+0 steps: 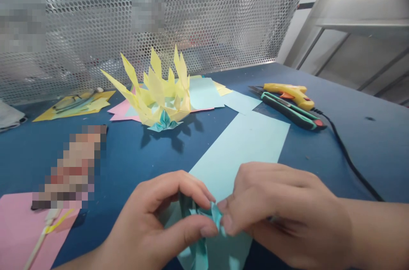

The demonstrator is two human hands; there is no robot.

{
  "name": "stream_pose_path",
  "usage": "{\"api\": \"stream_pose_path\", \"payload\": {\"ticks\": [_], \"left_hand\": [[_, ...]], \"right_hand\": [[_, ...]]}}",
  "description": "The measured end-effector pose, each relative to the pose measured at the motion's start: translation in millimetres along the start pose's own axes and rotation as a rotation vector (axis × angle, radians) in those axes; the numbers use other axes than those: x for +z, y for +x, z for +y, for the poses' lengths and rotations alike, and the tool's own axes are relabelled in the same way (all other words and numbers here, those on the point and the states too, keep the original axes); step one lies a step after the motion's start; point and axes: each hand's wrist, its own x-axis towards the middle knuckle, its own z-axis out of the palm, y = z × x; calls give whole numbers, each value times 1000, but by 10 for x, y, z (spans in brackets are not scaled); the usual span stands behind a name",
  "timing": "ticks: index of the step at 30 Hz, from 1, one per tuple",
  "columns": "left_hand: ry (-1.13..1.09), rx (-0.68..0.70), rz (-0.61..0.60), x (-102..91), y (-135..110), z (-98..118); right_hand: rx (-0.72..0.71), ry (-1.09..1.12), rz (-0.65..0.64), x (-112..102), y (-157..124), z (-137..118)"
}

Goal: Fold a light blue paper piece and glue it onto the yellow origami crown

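I see my left hand [159,223] and right hand [271,210] both pinching a small folded teal paper piece [211,219] — fingertips meeting, near edge. It sits over a pale blue sheet [243,142] on the table [351,142].

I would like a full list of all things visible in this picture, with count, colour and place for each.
folded paper piece: one, teal, pinched between the fingers of both hands at the near edge
paper strip: one, light blue, flat on the table, running from the hands toward the tools
paper flower: one, yellow with a teal base, standing at table centre
loose paper sheets: several, light blue, pink and yellow, behind the flower
pink sheet: one, near left corner
glue gun: one, yellow, far right, black cord trailing
utility knife: one, green and black, beside the glue gun
table: one, dark blue
perforated panel: one, silver, behind the table
left hand: one, holding the folded piece
right hand: one, holding the folded piece
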Motion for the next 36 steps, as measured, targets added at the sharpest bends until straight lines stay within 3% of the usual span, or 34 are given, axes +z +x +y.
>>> {"api": "stream_pose_path", "payload": {"ticks": [3,10,16,21,29,34,36], "left_hand": [[73,96,-23,-25,12,-22],[299,230,-128,-85,6,-9],[380,394,-84,-83,7,-64],[510,404,-99,-81,-10,-53],[577,471,-156,-63,-96,-66],[706,521,-134,-51,-96,-49],[810,573,-125,-41,-97,-49]], "right_hand": [[-14,27,45,30,-16,27],[-91,-16,-19,52,-25,50],[-117,-3,-38,52,-18,74],[-80,-4,-55,32,-19,40],[-196,-205,-220,-56,86,-63],[-162,-257,-110,-8,31,-47],[-174,-277,-123,-4,24,-47]]}}
